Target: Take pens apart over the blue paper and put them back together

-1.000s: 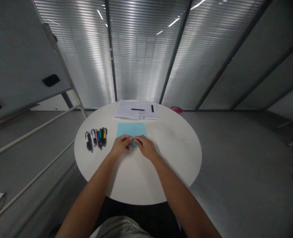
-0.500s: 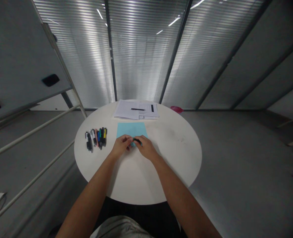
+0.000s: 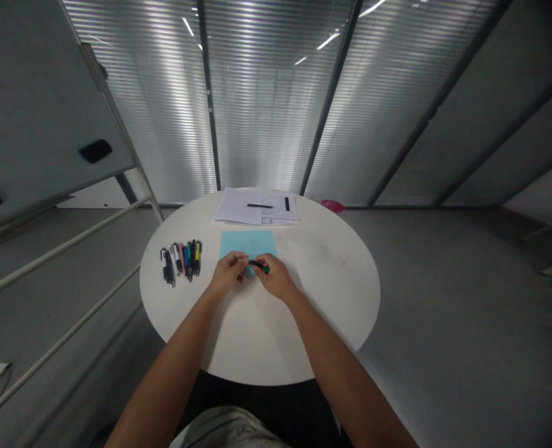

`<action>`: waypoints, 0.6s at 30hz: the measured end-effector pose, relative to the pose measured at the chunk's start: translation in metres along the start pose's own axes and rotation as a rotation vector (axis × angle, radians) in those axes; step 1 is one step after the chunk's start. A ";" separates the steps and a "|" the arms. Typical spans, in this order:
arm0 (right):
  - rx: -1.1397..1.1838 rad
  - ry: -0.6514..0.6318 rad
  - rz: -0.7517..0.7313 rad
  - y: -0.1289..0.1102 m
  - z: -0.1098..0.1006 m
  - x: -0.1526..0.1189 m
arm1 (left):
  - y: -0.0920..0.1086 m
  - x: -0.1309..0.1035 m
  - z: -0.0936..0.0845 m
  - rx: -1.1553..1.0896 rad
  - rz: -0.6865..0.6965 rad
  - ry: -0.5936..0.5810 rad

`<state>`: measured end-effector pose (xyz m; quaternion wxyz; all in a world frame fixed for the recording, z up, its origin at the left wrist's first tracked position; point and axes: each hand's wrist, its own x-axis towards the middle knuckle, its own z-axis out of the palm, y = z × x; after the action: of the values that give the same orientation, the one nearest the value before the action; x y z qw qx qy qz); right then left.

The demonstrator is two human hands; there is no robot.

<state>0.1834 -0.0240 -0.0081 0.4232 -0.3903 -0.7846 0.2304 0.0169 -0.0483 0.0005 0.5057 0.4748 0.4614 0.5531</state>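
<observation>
A light blue sheet (image 3: 247, 241) lies on the round white table (image 3: 341, 292), its near part under my hands. My right hand (image 3: 274, 275) is closed on a black pen (image 3: 259, 266) with a green end, held slantwise over the sheet's near edge. Close beside it on the left, my left hand (image 3: 229, 272) has its thumb and fingers pinched together near the pen's other end. Whatever lies between those left fingertips is too small to make out.
Several pens (image 3: 189, 258) in different colours lie side by side at the table's left. Printed papers (image 3: 241, 207) with a black pen on top are at the far edge. A whiteboard frame (image 3: 117, 118) stands at the left.
The pen has turned and shifted slightly in my right hand, so its green end now shows at the right. My left fingers have moved a little away from it.
</observation>
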 end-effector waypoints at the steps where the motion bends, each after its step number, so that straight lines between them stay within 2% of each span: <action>1: 0.000 0.000 -0.002 0.000 0.000 0.000 | 0.001 0.000 0.000 0.004 0.001 0.008; 18: -0.062 -0.097 -0.046 -0.003 -0.007 0.000 | -0.003 0.001 -0.001 0.022 -0.012 -0.008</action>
<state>0.1887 -0.0256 -0.0027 0.3778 -0.3733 -0.8196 0.2148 0.0161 -0.0471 -0.0023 0.5059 0.4796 0.4682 0.5429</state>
